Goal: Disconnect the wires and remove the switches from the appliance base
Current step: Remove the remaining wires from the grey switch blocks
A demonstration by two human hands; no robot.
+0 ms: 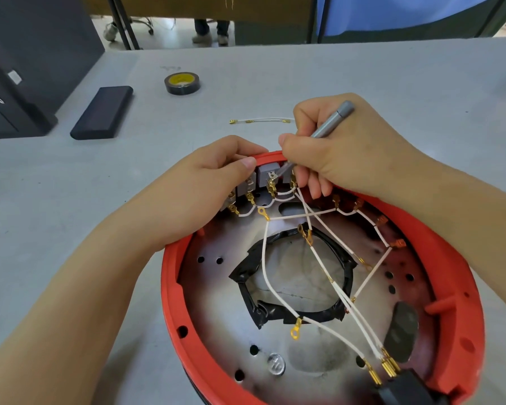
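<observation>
I see the red appliance base [170,287] lying on the grey table [362,71], its open underside up, filling the near right of the scene. A row of grey switches [264,171] sits along its far rim, directly under my fingers. My left hand [205,185] curls over that rim from the left, fingers wrapped outside it and the thumb pressed against the top of the switch row, so it grips the base there. My right hand [342,150] closes round a grey metal tool [330,121], held like a pen; its tip angles down and left onto the terminal of a middle switch, just right of my left thumb. White wires [278,293] with gold terminals run from the switches across the metal plate toward a black connector [406,387] at the near edge. One loose white wire [260,121] lies on the table beyond the base, with a roll of black tape [182,83] and a dark flat case [103,112] further left.
</observation>
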